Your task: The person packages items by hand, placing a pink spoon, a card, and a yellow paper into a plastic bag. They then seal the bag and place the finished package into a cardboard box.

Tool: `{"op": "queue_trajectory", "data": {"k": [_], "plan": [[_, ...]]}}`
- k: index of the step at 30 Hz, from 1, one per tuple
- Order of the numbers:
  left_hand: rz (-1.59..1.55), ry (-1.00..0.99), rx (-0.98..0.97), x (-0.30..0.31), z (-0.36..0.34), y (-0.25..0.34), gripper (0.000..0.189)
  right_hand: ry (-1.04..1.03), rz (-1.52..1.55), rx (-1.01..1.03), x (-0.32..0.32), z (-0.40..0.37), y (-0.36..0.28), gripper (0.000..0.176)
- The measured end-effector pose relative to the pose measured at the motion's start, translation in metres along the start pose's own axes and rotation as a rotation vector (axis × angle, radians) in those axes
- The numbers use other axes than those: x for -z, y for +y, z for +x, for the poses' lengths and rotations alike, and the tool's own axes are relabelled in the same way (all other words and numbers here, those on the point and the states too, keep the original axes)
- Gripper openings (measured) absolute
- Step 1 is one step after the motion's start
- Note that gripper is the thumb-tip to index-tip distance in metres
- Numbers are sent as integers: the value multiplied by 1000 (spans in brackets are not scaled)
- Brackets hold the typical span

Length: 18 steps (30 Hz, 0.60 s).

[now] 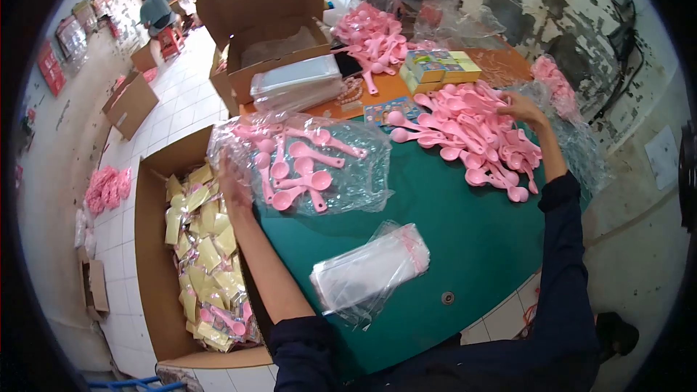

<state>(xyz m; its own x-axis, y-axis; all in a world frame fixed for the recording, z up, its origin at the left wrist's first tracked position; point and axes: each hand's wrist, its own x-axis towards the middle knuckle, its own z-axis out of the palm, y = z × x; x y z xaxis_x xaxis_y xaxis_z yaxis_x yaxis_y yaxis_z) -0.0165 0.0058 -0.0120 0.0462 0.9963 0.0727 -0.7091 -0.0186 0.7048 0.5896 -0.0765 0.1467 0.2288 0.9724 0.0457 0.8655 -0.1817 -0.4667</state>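
The right hand (521, 107), fingers slightly bent, is at the right of a pile of pink spoons (465, 127) on the green surface (472, 247); the left hand (234, 180), blurred, meets a clear plastic bag (367, 181) under loose spoons (316, 154). Neither grip can be made out. Lettering on the printed boxes (435, 69) is too small to read.

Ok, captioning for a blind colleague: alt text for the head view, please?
A person's right hand is at a heap of pink spoons on a green table; the left hand is by clear plastic with more spoons.
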Motion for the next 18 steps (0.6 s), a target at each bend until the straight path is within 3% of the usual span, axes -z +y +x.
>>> {"op": "queue_trajectory", "data": {"k": [1,2,3,4,6,8,10,12,13,17,18], "plan": [[-167,-312,31,48,23,-13,50,136,-25,90,-10,1,2,49],[-110,-276,-8,54,21,-11,48,298,-165,289,-21,3,-4,45],[-52,-239,-46,59,19,-8,47,465,-294,488,-32,3,-13,42],[220,145,-146,19,2,-8,46,641,-419,682,-40,-2,-23,38],[199,266,-134,-22,-14,3,47,-66,25,409,-59,-38,-87,25],[145,270,-101,-28,-14,6,50,-557,149,565,-84,-64,-139,21],[119,267,-81,-31,-14,7,55,-533,285,848,-147,-58,-152,35],[56,190,-89,-24,-9,3,59,-346,101,958,-193,-46,-184,41],[20,255,-85,-45,-17,9,34,-281,59,998,-210,-37,-200,42],[56,306,-77,-44,-16,9,35,-129,50,1125,-258,-2,-246,43],[108,307,-84,-44,-17,10,45,-114,39,1130,-266,5,-252,44]]}}
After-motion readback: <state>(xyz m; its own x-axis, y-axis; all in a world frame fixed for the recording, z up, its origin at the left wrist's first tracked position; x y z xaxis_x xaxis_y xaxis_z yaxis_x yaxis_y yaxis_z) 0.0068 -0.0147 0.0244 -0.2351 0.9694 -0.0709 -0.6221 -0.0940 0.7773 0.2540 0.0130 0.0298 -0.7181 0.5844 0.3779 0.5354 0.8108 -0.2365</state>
